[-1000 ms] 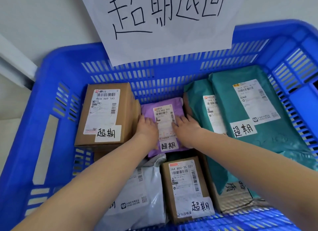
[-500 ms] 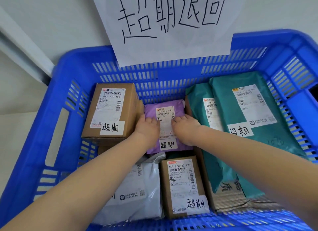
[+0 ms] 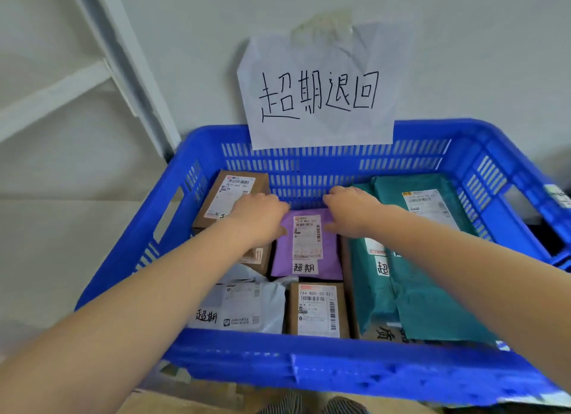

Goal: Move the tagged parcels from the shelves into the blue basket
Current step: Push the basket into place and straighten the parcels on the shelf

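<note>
A blue basket [image 3: 340,364] stands against the wall and holds several tagged parcels. In its middle a purple parcel [image 3: 309,259] lies flat, with a white label and a handwritten tag. My left hand [image 3: 259,216] rests over its far left corner and my right hand [image 3: 349,209] over its far right corner, fingers loosely spread and not clasping it. Around it lie a brown box [image 3: 234,191] at the back left, a white bag [image 3: 247,305] and a small brown box [image 3: 318,308] in front, and teal bags [image 3: 432,274] on the right.
A handwritten paper sign [image 3: 318,95] is taped to the wall above the basket's back rim. A white shelf frame [image 3: 123,58] slants down at the left. My shoes [image 3: 309,406] show below the basket's near rim.
The view has pulled back and up, so the whole basket and sign show. Both hands have slid from the middle of the purple parcel to its far corners.
</note>
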